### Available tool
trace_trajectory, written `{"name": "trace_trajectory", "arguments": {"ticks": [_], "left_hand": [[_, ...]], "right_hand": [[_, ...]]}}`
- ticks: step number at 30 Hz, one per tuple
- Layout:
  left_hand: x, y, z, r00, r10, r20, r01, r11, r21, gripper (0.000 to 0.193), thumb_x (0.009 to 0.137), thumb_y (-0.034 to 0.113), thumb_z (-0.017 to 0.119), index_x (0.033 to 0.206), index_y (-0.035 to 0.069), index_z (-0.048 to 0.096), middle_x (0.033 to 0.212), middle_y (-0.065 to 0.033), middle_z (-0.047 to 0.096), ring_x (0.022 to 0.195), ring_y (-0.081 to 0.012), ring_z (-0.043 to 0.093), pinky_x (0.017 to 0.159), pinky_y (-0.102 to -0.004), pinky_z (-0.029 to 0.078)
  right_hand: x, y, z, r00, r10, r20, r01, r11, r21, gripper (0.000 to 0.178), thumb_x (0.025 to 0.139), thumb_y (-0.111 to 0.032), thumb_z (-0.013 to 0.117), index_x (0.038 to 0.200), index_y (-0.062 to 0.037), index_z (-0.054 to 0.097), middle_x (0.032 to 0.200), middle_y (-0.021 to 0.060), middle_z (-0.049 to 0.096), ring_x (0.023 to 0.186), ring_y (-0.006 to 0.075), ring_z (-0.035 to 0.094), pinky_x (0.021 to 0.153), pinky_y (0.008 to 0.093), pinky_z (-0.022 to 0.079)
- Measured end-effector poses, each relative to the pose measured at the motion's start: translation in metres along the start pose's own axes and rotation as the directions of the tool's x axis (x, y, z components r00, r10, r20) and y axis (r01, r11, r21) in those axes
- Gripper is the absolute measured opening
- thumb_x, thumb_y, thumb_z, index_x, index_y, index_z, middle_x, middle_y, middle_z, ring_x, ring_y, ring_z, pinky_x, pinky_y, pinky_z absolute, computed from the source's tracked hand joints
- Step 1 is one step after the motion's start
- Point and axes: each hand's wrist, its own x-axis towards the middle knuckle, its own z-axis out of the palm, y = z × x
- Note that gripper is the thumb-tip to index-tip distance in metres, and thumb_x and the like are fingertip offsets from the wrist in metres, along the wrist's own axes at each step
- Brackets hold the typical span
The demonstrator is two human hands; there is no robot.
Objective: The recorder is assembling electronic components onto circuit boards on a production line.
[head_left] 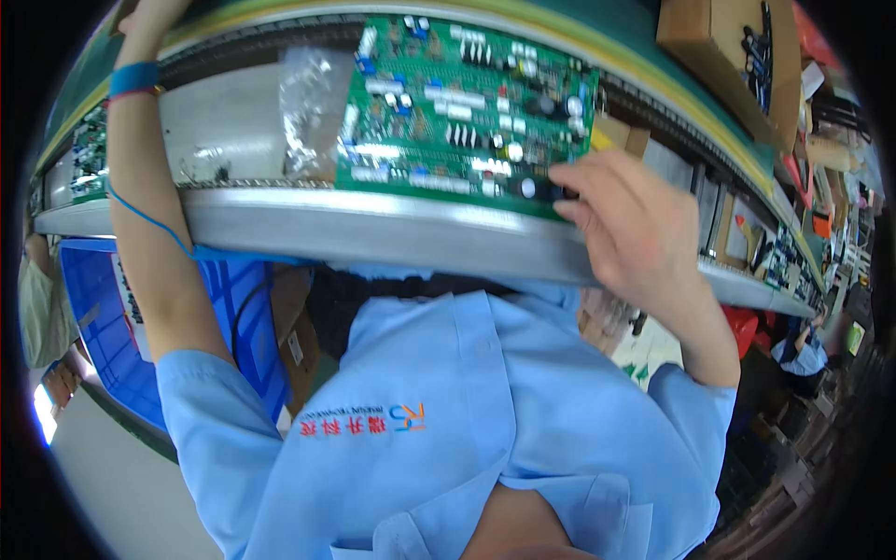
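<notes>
A green circuit board (439,112), crowded with white connectors, blue parts and dark round components, lies across the rails of the line in front of me. At its lower right corner my right hand (639,219) is closed, thumb and fingertips pinching a small black component (562,193) at the board's edge. My left arm stretches over the line to the far left, with a blue wrist strap (135,79) and its thin blue cord. Only part of my left hand (154,13) shows at the top edge, its fingers cut off from view.
A clear plastic bag (315,107) lies left of the board. The metal rail (392,224) runs along my front. Below it, left, stands a blue crate (103,327). An open cardboard box (695,37) with black parts sits at upper right. More boards (789,266) lie farther right.
</notes>
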Motion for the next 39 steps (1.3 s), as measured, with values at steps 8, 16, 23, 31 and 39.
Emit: {"name": "trace_trajectory", "arguments": {"ticks": [8, 16, 23, 31, 39], "left_hand": [[-0.050, 0.082, -0.024, 0.848, 0.395, -0.353, -0.505, 0.805, -0.312, 0.013, 0.082, 0.006, 0.069, 0.094, 0.000, 0.067, 0.090, -0.0149, 0.063, 0.082, -0.0301, 0.061, 0.075, -0.0376, 0.049], [-0.026, 0.108, 0.051, 0.846, 0.475, -0.243, -0.514, 0.847, -0.136, 0.017, 0.083, 0.017, 0.072, 0.090, 0.003, 0.066, 0.086, -0.0163, 0.063, 0.088, -0.0359, 0.062, 0.078, -0.0442, 0.050], [0.008, 0.101, 0.060, 0.844, 0.516, -0.146, -0.535, 0.829, -0.161, 0.014, 0.085, 0.011, 0.068, 0.092, 0.001, 0.063, 0.092, -0.0220, 0.064, 0.092, -0.0399, 0.061, 0.082, -0.0456, 0.049], [-0.039, 0.112, 0.036, 0.774, 0.585, -0.241, -0.629, 0.753, -0.191, 0.014, 0.093, 0.007, 0.055, 0.103, 0.000, 0.061, 0.097, -0.0215, 0.062, 0.095, -0.0380, 0.060, 0.084, -0.0442, 0.048], [-0.078, 0.125, -0.007, 0.782, 0.535, -0.318, -0.622, 0.650, -0.436, 0.013, 0.095, 0.011, 0.059, 0.094, -0.002, 0.057, 0.077, -0.0148, 0.060, 0.072, -0.0277, 0.059, 0.067, -0.0359, 0.047]], "right_hand": [[-0.005, -0.007, -0.002, 0.998, 0.021, 0.059, -0.019, 0.999, -0.036, 0.022, 0.077, -0.008, 0.071, 0.097, -0.0031, 0.064, 0.088, 0.0078, 0.060, 0.074, 0.0241, 0.064, 0.057, 0.0341, 0.051], [-0.007, 0.001, -0.005, 0.992, 0.103, 0.066, -0.104, 0.994, 0.023, 0.022, 0.079, -0.010, 0.072, 0.099, -0.0061, 0.064, 0.089, 0.0068, 0.060, 0.076, 0.0248, 0.065, 0.059, 0.0354, 0.051], [-0.001, 0.020, -0.007, 0.951, 0.288, 0.109, -0.307, 0.915, 0.260, 0.019, 0.082, -0.010, 0.072, 0.100, -0.0071, 0.066, 0.092, 0.0076, 0.062, 0.076, 0.0261, 0.064, 0.064, 0.0353, 0.051], [-0.009, 0.012, 0.003, 0.982, 0.188, 0.027, -0.190, 0.964, 0.185, 0.018, 0.082, -0.011, 0.072, 0.098, -0.0077, 0.066, 0.092, 0.0059, 0.061, 0.077, 0.0266, 0.064, 0.061, 0.0365, 0.051], [-0.004, 0.000, 0.004, 1.000, 0.017, -0.019, -0.018, 0.997, -0.072, 0.023, 0.077, -0.004, 0.073, 0.099, -0.0058, 0.067, 0.093, 0.0059, 0.061, 0.073, 0.0240, 0.064, 0.056, 0.0314, 0.049]]}}
